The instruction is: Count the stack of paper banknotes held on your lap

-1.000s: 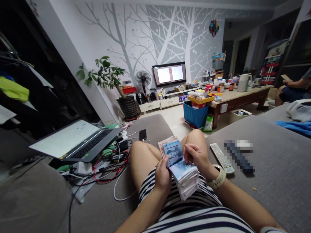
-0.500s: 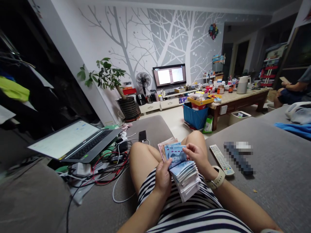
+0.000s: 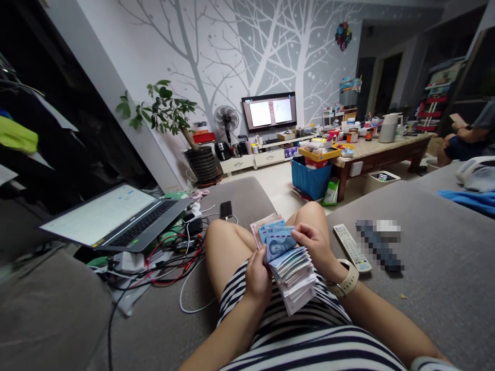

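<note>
A thick wad of banknotes [image 3: 296, 283] is folded over above my lap, its many white and blue-green edges fanned toward me. My left hand [image 3: 258, 273] is closed round the wad, its thumb pressing near the left edge of a blue banknote [image 3: 279, 245]. Between its thumb and fingers, my right hand [image 3: 312, 243] pinches that blue note's upper right corner. More blue notes and pinkish banknotes [image 3: 257, 232] stick out behind it at the upper left. The fingers under the wad are hidden.
On the sofa [image 3: 436, 263], a white remote control [image 3: 351, 249] and a pixelated dark object [image 3: 379, 245] lie right of me. Leftward are a laptop [image 3: 116, 216], tangled cables [image 3: 181, 257] and a phone [image 3: 226, 209]. Beyond stands a cluttered table [image 3: 386, 149]; another person [image 3: 469, 136] sits far right.
My left thumb has slid down off the front blue note's face toward its edge. The front note sits slightly lower, showing more of the blue note behind. The view has tilted slightly downward.
</note>
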### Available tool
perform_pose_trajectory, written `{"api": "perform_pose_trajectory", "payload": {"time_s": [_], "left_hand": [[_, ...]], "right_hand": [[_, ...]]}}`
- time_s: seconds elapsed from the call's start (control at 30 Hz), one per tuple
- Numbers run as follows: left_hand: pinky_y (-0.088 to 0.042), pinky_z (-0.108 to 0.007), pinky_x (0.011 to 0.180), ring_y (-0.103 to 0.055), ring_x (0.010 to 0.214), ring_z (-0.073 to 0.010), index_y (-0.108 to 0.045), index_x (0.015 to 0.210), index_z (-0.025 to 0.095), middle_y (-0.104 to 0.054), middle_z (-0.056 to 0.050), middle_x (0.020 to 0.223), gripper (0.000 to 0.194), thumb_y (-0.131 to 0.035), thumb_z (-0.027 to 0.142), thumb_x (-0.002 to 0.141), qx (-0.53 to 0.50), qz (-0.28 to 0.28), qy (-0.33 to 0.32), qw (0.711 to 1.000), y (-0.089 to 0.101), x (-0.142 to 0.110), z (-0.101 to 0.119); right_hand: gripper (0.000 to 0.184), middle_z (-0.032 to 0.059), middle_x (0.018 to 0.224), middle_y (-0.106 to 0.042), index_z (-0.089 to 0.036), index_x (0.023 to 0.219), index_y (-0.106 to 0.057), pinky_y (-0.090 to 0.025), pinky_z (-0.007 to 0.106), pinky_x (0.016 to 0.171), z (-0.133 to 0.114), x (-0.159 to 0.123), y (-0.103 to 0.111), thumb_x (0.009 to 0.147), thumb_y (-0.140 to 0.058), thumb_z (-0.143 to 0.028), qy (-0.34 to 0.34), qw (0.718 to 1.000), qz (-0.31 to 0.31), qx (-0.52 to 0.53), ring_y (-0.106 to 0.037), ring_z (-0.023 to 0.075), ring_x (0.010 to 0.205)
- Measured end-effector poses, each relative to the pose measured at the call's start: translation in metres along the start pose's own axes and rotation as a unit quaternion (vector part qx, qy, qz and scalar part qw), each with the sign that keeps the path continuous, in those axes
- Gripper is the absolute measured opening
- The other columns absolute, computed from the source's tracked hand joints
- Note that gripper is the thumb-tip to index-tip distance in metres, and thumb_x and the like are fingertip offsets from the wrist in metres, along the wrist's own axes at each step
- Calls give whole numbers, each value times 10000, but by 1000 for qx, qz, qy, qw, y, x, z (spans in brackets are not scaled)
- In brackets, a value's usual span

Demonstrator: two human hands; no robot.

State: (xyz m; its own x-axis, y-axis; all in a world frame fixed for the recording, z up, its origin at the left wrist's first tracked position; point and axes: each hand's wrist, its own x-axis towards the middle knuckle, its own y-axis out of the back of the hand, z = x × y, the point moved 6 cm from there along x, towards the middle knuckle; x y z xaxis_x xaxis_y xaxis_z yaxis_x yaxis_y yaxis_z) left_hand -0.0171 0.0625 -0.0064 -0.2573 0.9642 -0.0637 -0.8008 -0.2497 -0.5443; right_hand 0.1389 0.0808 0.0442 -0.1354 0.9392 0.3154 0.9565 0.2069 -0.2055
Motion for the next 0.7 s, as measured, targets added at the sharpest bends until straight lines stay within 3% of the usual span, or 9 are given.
{"api": "perform_pose_trajectory", "payload": {"time_s": [0.33, 0.53, 0.7], "left_hand": [[-484, -286, 681, -604, 676, -170, -708, 708, 146, -698, -23, 705, 287, -704, 421, 625, 57, 13, -31, 998, 0, -4, 9], [-515, -337, 775, -674, 778, -222, -727, 827, 136, -730, -53, 770, 283, -713, 359, 654, -9, -43, -2, 999, -11, -6, 6], [-507, -371, 862, -686, 918, -263, -721, 973, 118, -747, -94, 899, 354, -723, 319, 682, -39, -81, 12, 996, -19, -9, 5]], "right_hand": [[400, -40, 570, -437, -178, 655, -511, -262, 244, 510, -4, -1, -3, 766, -683, -522, 5, 1000, -6, 25, -358, 99, 544], [416, -51, 515, -435, -188, 674, -508, -227, 243, 457, 2, -1, -2, 796, -632, -565, -5, 999, -2, 51, -341, 86, 462], [408, -42, 510, -480, -185, 700, -517, -268, 244, 470, 3, 2, -2, 787, -649, -561, -6, 999, -17, 40, -396, 94, 467]]}}
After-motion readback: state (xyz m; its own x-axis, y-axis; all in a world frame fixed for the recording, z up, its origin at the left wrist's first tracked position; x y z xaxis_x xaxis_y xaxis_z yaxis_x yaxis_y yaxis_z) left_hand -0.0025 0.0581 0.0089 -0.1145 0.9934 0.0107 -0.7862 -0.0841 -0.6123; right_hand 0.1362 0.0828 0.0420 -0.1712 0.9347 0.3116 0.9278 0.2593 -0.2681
